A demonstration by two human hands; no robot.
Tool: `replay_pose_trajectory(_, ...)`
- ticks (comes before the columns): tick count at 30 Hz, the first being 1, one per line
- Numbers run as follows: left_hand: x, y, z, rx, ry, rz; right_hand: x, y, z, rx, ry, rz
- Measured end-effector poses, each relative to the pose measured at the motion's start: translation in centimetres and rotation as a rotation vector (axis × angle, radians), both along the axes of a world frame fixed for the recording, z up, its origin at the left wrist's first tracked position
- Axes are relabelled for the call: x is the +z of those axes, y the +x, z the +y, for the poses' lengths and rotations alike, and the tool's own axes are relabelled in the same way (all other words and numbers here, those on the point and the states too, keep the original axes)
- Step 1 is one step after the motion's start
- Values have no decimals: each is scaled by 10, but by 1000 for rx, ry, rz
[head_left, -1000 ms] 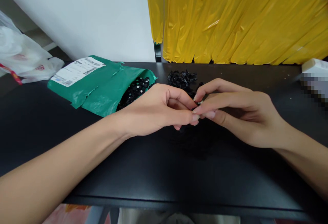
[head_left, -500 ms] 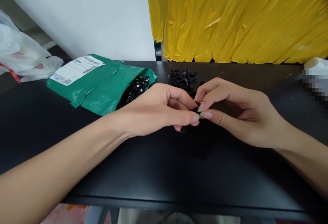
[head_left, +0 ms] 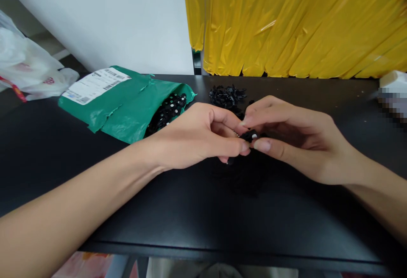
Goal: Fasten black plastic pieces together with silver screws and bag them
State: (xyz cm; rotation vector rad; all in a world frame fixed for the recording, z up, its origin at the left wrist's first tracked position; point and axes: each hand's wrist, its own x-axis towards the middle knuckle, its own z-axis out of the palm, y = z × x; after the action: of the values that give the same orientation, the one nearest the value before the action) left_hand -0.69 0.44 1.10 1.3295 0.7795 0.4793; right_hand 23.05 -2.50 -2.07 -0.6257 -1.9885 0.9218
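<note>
The piece [head_left: 249, 135], small and black with a white dot at one end, is held up above the dark surface [head_left: 203, 214], between the hands. The left hand [head_left: 197, 136] is curled, thumb and forefinger pinched on it; the right hand [head_left: 302, 142] has thumb and forefinger slightly parted around its dotted end, and whether they bear on it cannot be told. It looks light and probably somewhat pliant, awkward more for its smallness than its weight; a fingertip pinch at the sides, off the dot, should suit. A black pile [head_left: 226, 94] lies behind, and dotted pieces [head_left: 167, 110] fill the green bag's [head_left: 127, 121] mouth.
</note>
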Motion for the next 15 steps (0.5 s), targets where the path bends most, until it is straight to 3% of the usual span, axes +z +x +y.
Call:
replay_pose_trajectory(4,0,0,0,3,-1,-19,1,-1,0,-86,78,-44)
replay_pose_trajectory(8,-1,1,0,15,4,-21,0,-1,0,-24,-16,60)
replay_pose_trajectory(15,-1,1,-1,-2,-5,-31,-1,-2,1,-97,61,-9)
